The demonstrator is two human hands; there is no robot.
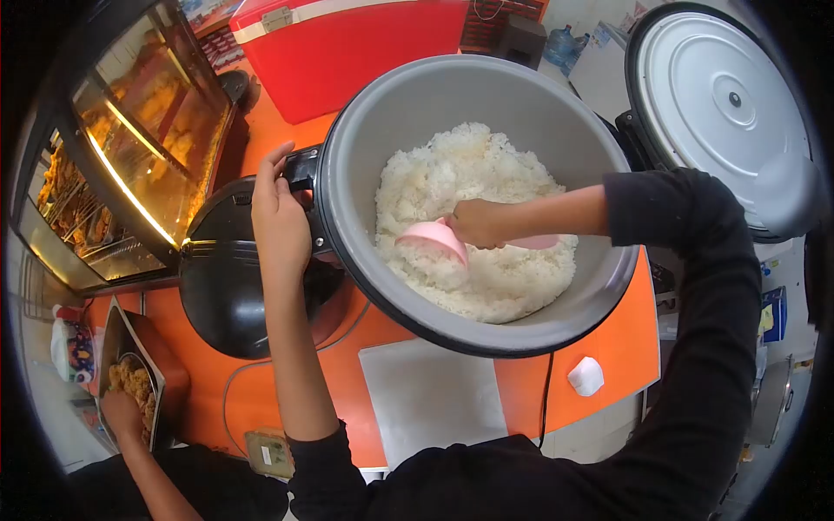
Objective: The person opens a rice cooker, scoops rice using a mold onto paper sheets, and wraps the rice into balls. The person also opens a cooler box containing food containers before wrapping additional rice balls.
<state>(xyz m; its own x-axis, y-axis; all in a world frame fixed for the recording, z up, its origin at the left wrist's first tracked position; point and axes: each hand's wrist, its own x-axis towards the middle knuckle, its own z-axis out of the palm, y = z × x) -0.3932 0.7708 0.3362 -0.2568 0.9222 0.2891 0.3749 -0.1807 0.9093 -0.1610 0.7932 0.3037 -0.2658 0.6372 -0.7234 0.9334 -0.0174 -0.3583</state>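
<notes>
I see red cooler on orange desk; right hand grips pink scoop, left hand at pot handle, grip unclear.

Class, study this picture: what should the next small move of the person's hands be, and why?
Probably the right hand should push the pink scoop slightly deeper into the rice: it grips the scoop, whose rim sits at the rice. The left hand is at the pot's handle, so it could steady the pot.

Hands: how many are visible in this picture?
3: the left hand at the pot's handle, the right hand on a pink scoop, another person's hand at the fried food. Others may be hidden.
</notes>
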